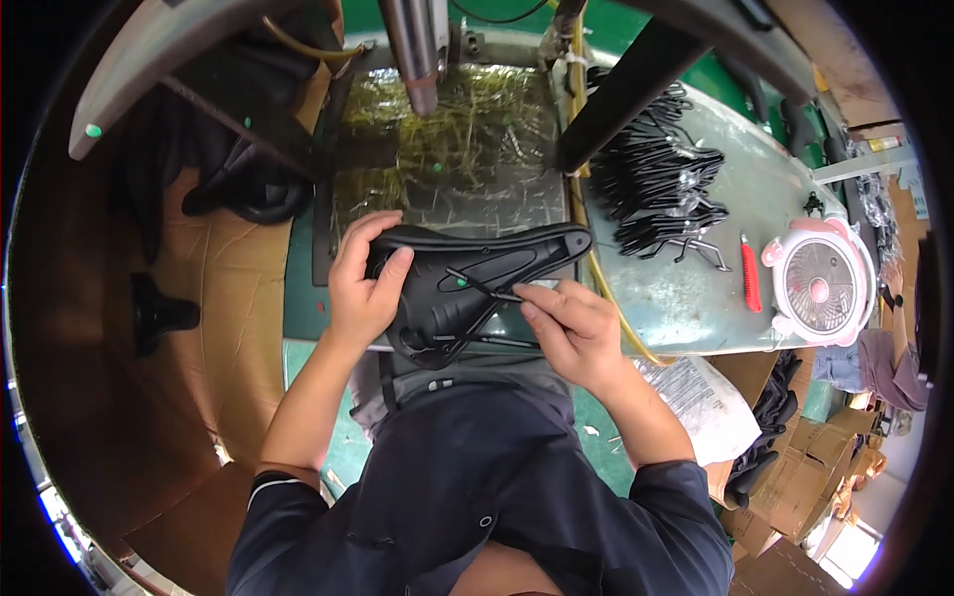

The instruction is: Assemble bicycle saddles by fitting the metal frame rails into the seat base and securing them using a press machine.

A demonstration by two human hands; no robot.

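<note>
A black bicycle saddle [427, 288] lies underside up at the near edge of the work table, its narrow nose pointing right. My left hand [364, 283] grips the saddle's wide rear end, the thumb on its underside and fingers over the far rim. Between the thumb and fingers of my right hand [571, 323] is a black saddle rail [509, 297]. That rail crosses the underside near its middle; whether its ends are seated I cannot tell.
Ahead are a press plate [477, 199] covered with worn tape and a metal press rod [421, 89]. To the right lie many black rails [661, 179], a red-handled cutter [749, 273] and a pink fan [820, 283]. A cardboard box [238, 328] with saddles stands left.
</note>
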